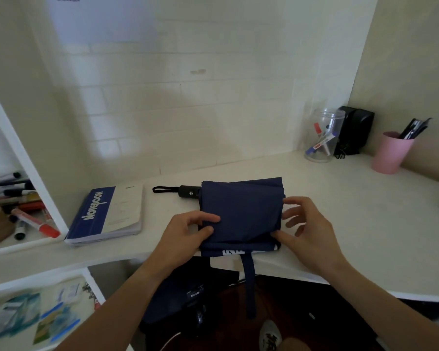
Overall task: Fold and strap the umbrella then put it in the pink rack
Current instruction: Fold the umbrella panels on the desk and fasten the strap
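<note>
A navy folding umbrella (242,211) lies flat on the white desk (352,224), its canopy folded into a rough square. Its black handle (188,192) with a wrist loop points left. The navy strap (249,279) hangs loose over the desk's front edge. My left hand (188,231) pinches the canopy's left edge between thumb and fingers. My right hand (306,224) pinches a fold at the canopy's right front corner, its other fingers spread. A pink cup (390,154) holding pens stands at the back right.
A blue notebook (107,216) lies left of the umbrella. A clear jar (323,135) with markers and a black speaker (355,129) stand at the back right. The left shelf (23,211) holds markers. Below the desk are dark objects and papers.
</note>
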Demonstrator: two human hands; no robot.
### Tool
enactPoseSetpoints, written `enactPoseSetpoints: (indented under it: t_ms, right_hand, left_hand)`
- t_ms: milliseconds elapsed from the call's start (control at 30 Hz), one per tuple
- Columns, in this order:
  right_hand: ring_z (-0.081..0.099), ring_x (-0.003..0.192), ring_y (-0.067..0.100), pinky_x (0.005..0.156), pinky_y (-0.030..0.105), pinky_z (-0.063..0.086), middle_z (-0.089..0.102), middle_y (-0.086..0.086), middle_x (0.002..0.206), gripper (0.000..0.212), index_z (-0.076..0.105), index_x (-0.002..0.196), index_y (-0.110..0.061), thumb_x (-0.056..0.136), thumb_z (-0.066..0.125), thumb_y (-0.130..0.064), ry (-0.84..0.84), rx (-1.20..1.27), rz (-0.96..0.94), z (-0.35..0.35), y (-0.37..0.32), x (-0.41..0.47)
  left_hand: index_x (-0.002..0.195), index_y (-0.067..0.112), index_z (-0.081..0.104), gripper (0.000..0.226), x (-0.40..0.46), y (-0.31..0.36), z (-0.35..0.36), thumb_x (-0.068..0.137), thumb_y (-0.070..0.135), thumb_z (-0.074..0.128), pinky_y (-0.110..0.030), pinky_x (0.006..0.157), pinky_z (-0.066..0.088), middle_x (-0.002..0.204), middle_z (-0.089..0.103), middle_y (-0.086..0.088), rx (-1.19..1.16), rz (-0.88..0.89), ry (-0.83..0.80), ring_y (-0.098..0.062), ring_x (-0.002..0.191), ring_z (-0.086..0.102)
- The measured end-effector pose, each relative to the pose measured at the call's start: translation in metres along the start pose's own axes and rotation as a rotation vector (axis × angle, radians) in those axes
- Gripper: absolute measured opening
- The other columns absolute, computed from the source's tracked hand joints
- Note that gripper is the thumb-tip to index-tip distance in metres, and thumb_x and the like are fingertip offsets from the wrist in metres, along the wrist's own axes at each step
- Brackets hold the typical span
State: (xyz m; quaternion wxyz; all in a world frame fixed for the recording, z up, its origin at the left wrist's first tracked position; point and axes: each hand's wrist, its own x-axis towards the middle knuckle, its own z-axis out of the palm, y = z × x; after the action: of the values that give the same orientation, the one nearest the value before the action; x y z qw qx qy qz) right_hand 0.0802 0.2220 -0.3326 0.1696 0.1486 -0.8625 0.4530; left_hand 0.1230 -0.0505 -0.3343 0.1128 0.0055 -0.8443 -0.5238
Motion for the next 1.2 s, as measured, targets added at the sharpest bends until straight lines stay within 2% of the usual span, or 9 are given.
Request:
enactPoseSetpoints:
  t_ms: [233, 400, 633, 700, 867, 967, 1033, 1100, 1200]
  right_hand:
    - [0.065, 0.074, 0.014, 0.059, 0.021, 0.046, 0.073, -0.012, 0.092, 0.027, 0.073, 0.085, -0.028, 0.074, 0.086, -0.007, 0.002, 0.162, -0.155, -0.003, 0.001, 0.001]
    - [0.070, 0.073, 0.013, 0.061, 0.029, 0.053, 0.073, -0.015, 0.094, 0.036, 0.069, 0.095, -0.030, 0.074, 0.087, -0.006, -0.096, 0.162, -0.125, -0.003, 0.004, -0.001]
    - [0.066, 0.081, 0.016, 0.068, 0.021, 0.052, 0.069, -0.008, 0.091, 0.042, 0.075, 0.107, -0.028, 0.078, 0.081, 0.002, -0.178, 0.056, -0.321, -0.012, 0.004, 0.000]
    - [0.067, 0.083, 0.012, 0.070, 0.024, 0.053, 0.070, -0.012, 0.091, 0.038, 0.079, 0.103, -0.029, 0.077, 0.083, -0.002, -0.181, -0.030, -0.330, -0.012, 0.012, -0.004]
    - [0.066, 0.078, 0.005, 0.069, 0.033, 0.057, 0.073, -0.016, 0.085, 0.022, 0.081, 0.088, -0.030, 0.076, 0.086, -0.012, -0.193, -0.205, -0.409, -0.010, 0.017, -0.007]
    - [0.065, 0.079, 0.004, 0.069, 0.032, 0.058, 0.070, -0.021, 0.086, 0.018, 0.080, 0.085, -0.032, 0.079, 0.084, -0.016, -0.224, -0.231, -0.454, -0.015, 0.017, -0.006]
    - [0.063, 0.082, 0.000, 0.070, 0.029, 0.057, 0.066, -0.025, 0.088, 0.017, 0.080, 0.086, -0.034, 0.080, 0.083, -0.018, -0.257, -0.238, -0.454, -0.016, 0.017, -0.005]
    - [0.060, 0.085, -0.002, 0.072, 0.024, 0.054, 0.060, -0.027, 0.094, 0.017, 0.078, 0.086, -0.039, 0.081, 0.080, -0.023, -0.301, -0.252, -0.430, -0.018, 0.015, -0.003]
    - [0.055, 0.096, 0.000, 0.078, 0.022, 0.050, 0.051, -0.023, 0.104, 0.010, 0.076, 0.083, -0.039, 0.080, 0.067, -0.042, -0.373, -0.372, -0.449, -0.024, 0.003, 0.008]
  left_hand:
    - [0.104, 0.026, 0.080, 0.032, -0.004, 0.007, -0.001, 0.095, 0.000, 0.063, -0.029, 0.093, 0.059, 0.115, 0.071, 0.007, -0.121, -0.060, -0.022, -0.008, 0.105, 0.069]
    - [0.104, 0.025, 0.079, 0.032, -0.003, 0.009, 0.003, 0.096, 0.000, 0.061, -0.014, 0.077, 0.056, 0.117, 0.072, 0.002, -0.157, -0.064, -0.031, -0.005, 0.101, 0.070]
    - [0.106, 0.027, 0.080, 0.017, -0.006, 0.008, 0.001, 0.097, 0.021, 0.066, -0.016, 0.088, 0.054, 0.105, 0.075, 0.017, -0.076, 0.008, 0.017, 0.004, 0.102, 0.067]
    - [0.104, 0.029, 0.080, 0.015, -0.007, 0.007, 0.000, 0.094, 0.025, 0.069, -0.015, 0.090, 0.051, 0.099, 0.076, 0.023, -0.011, 0.056, 0.045, 0.008, 0.101, 0.066]
    - [0.101, 0.044, 0.076, 0.016, -0.011, -0.004, 0.002, 0.091, 0.033, 0.071, -0.034, 0.107, 0.044, 0.104, 0.063, 0.026, 0.270, 0.099, 0.070, -0.011, 0.119, 0.052]
    - [0.117, 0.042, 0.068, 0.027, -0.018, -0.004, 0.003, 0.089, 0.044, 0.067, -0.032, 0.106, 0.034, 0.101, 0.058, 0.017, 0.506, 0.175, 0.047, -0.014, 0.114, 0.046]
    - [0.136, 0.034, 0.059, 0.055, -0.015, -0.003, -0.001, 0.085, 0.054, 0.057, -0.042, 0.113, 0.031, 0.111, 0.055, 0.006, 0.760, 0.359, 0.053, -0.020, 0.115, 0.044]
    - [0.152, 0.027, 0.044, 0.072, -0.006, 0.002, -0.008, 0.085, 0.050, 0.056, -0.051, 0.123, 0.024, 0.140, 0.045, -0.005, 0.913, 0.486, -0.093, -0.027, 0.138, 0.036]
    - [0.159, 0.023, 0.029, 0.069, 0.004, 0.012, -0.008, 0.093, 0.033, 0.048, -0.039, 0.128, 0.012, 0.169, 0.017, -0.001, 0.974, 0.569, -0.371, -0.019, 0.157, 0.010]
